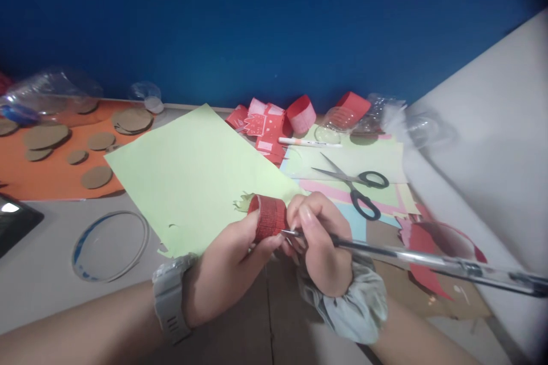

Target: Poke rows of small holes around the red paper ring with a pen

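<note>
Seen through my head view, the left forearm enters at the lower left and slants up to the right; the left hand [233,256] is closed on a red paper ring [272,218], just below the centre of the frame. The right forearm rises from the lower right, and the right hand [323,239], fingers curled, grips a ballpoint pen [398,254]. The pen's long axis runs from near the ring, slightly downward, to the right edge; its tip points left at the ring's dark-lined lower right. A light green paper sheet [180,165] lies left of centre, black-handled scissors [351,181] right of centre
</note>
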The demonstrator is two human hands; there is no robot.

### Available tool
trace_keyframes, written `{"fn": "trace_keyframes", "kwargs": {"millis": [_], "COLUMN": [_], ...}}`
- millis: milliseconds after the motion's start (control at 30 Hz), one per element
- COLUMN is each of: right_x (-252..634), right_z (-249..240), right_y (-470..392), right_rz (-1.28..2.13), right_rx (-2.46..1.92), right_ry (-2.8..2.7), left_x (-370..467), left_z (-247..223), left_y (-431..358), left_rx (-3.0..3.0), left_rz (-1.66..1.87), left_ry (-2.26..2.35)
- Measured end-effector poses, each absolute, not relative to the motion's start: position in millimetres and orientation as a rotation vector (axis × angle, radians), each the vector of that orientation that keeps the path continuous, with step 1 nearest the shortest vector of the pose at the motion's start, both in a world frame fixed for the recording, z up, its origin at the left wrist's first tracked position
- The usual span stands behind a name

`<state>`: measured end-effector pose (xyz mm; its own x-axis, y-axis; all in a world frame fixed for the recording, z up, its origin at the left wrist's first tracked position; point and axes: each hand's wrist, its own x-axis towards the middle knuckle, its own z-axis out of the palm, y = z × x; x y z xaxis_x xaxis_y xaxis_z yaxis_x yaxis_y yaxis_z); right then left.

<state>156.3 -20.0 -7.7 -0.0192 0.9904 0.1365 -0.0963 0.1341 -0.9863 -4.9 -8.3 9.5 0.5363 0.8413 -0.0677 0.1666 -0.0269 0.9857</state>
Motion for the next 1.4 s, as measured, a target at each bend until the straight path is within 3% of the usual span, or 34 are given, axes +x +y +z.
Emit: {"fn": "trace_keyframes", "kwargs": {"millis": [233, 1400], "right_x": [152.7, 157.0], "right_z": [-7.0, -8.7], "right_y": [-24.1, -15.1], "right_rz": [0.884, 1.092], "right_rx": [-0.989, -1.102], "right_ry": [-1.354, -1.360], "left_x": [-6.9, -6.0], "left_z": [4.6, 3.6], "left_y": [-8.8, -7.8], "left_rx": [1.520, 1.666], "left_rz": [0.688, 0.656], "left_ry": [1.007, 1.026]}}
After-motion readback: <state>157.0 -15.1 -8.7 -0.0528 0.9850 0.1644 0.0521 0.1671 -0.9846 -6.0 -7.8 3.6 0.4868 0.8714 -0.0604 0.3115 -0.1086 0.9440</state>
